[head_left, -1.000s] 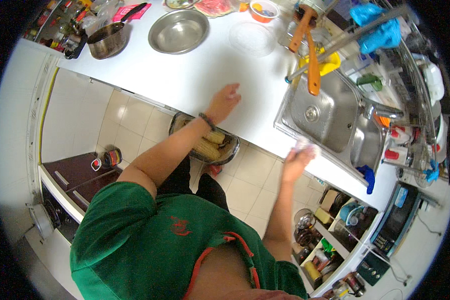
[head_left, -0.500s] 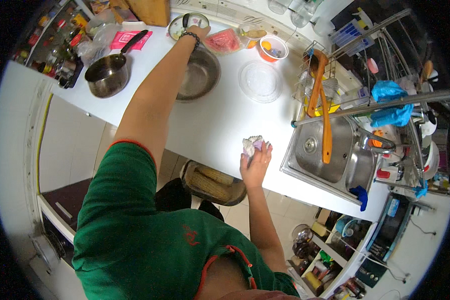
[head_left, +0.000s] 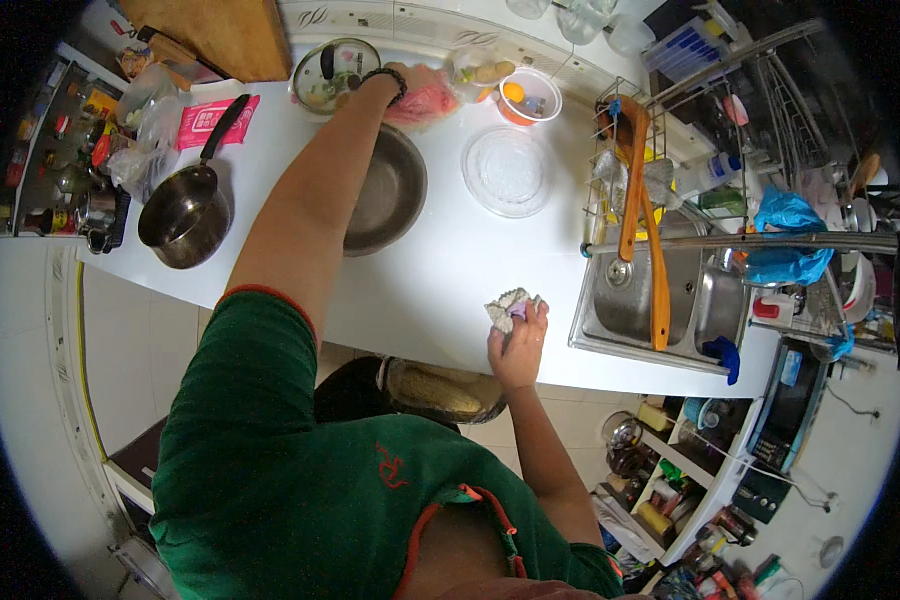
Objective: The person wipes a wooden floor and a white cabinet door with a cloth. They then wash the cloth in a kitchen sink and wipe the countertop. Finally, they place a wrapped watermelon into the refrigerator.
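Under my right hand [head_left: 519, 350], near the front of the white counter [head_left: 440, 300], is a crumpled whitish cloth [head_left: 503, 308] with a purplish patch; the fingers are closed on it. My left arm stretches over a round metal basin [head_left: 402, 195] to the back. There my left hand [head_left: 358, 95] is at the near right edge of a clear glass lid [head_left: 315, 75] with a black knob. Its fingers are mostly hidden, so its grip does not show. The lid rests over a dish with greenish contents. A wrapped red piece of food [head_left: 425, 100] lies just right of that hand.
A saucepan [head_left: 185, 215] stands at the left beside a pink packet [head_left: 195, 122]. To the right are a clear round plate [head_left: 508, 172], an orange-white bowl [head_left: 530, 95] and a sink [head_left: 635, 305] with wooden utensils [head_left: 658, 290] across it. A tray of corn [head_left: 440, 388] sits below the counter edge.
The view has shifted, showing more of the left side. My right hand and the cloth stay near the front edge of the counter; my left hand remains at the lid's edge.
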The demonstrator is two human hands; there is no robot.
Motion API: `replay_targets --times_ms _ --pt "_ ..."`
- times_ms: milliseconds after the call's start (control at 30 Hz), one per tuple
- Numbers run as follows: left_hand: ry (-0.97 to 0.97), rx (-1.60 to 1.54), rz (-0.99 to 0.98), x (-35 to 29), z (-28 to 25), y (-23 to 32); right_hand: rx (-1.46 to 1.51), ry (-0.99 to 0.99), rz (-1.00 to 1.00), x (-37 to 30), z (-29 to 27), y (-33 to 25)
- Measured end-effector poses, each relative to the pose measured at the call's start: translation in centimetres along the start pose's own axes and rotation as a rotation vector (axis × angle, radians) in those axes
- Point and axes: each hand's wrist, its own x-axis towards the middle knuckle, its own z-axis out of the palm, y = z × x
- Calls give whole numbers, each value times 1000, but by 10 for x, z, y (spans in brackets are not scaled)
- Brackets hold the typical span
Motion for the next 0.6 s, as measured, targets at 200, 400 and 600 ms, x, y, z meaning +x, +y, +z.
replay_targets --times_ms 200,400,600 --pt "-188 -70 19 17 15 0 -44 -16 27 0 -1 0" --pt "-309 -415 -65 16 3 -20 -4 -14 10 3 3 -1" --pt "-364 -548 14 20 17 -23 -40 -30 47 0 0 1"
